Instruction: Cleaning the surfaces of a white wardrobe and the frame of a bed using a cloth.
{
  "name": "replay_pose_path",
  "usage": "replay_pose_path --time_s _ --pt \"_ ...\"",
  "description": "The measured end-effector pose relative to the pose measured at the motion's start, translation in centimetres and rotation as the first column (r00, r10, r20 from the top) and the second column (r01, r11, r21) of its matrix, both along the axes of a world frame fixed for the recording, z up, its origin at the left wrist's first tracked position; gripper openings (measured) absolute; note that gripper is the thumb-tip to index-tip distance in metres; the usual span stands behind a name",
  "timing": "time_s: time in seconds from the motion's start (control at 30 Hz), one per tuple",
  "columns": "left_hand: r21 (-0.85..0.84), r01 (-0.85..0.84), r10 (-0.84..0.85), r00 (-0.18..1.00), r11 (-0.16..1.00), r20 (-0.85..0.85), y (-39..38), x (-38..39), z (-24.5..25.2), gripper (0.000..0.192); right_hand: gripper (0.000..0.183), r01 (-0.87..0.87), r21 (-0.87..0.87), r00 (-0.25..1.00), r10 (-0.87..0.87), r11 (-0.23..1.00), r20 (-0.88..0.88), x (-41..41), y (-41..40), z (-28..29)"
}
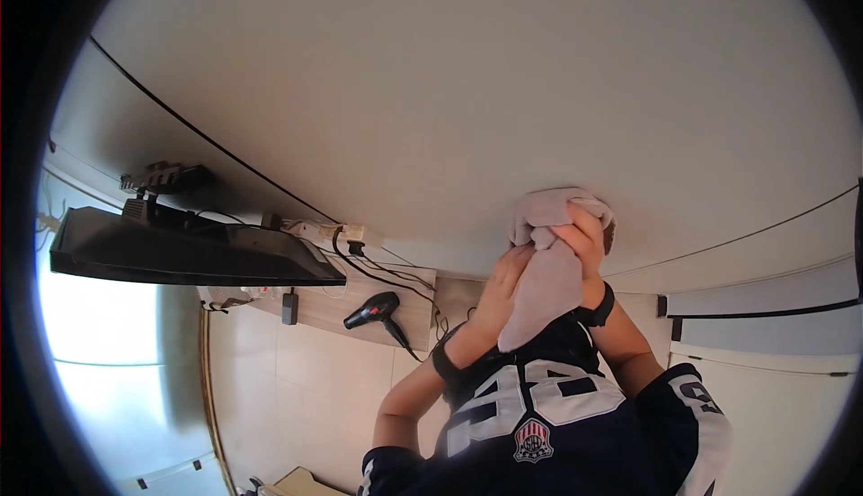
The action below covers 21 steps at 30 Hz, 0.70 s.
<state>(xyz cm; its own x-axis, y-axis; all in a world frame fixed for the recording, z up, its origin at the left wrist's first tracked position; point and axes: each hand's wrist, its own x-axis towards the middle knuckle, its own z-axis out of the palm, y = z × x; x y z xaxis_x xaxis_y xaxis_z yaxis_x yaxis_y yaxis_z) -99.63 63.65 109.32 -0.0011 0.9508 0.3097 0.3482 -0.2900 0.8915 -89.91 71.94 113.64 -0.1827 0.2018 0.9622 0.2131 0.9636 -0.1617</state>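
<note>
A pinkish-grey cloth [546, 293] is bunched in both hands against the pale wall [472, 105]. Its upper part lies folded into a rounded bundle, and one end hangs down in front of my dark jersey. My right hand [585, 236] grips the bundle, fingers curled over its front. Lower and to the left, my left hand [507, 277] holds the cloth beside the hanging end; its fingertips are partly hidden in the folds. A brown edge [610, 236] shows behind the bundle on the right, too covered to identify. Dark bands circle both wrists.
A flat black screen [195, 253] juts from the wall on a bracket [168, 177] at left. Under it, a wood-grain shelf [411, 287] carries a black hair dryer [377, 310]. Cables run from a socket [356, 248]. White cabinet panels [762, 388] stand at right, frosted glass [101, 334] far left.
</note>
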Motion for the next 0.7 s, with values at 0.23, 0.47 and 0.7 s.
replay_pose_path --time_s 0.23,0.47,0.7 --pt "0.478 -0.022 0.264 0.856 0.878 -0.445 1.1 0.6 1.8 0.030 0.025 0.036 0.096 0.999 -0.037 0.995 0.016 -0.9 0.6 -0.4" --pt "0.430 -0.323 0.486 0.800 0.843 -0.351 -0.5 -1.2 6.2 0.033 0.031 -0.147 0.027 0.988 0.146 0.989 0.058 -4.9 -0.1 8.2" --pt "0.323 -0.235 0.375 0.782 0.917 -0.497 -1.5 -0.6 4.8 0.017 0.041 -0.155 -0.215 0.956 0.201 0.964 0.213 -2.5 -1.2 -1.1"
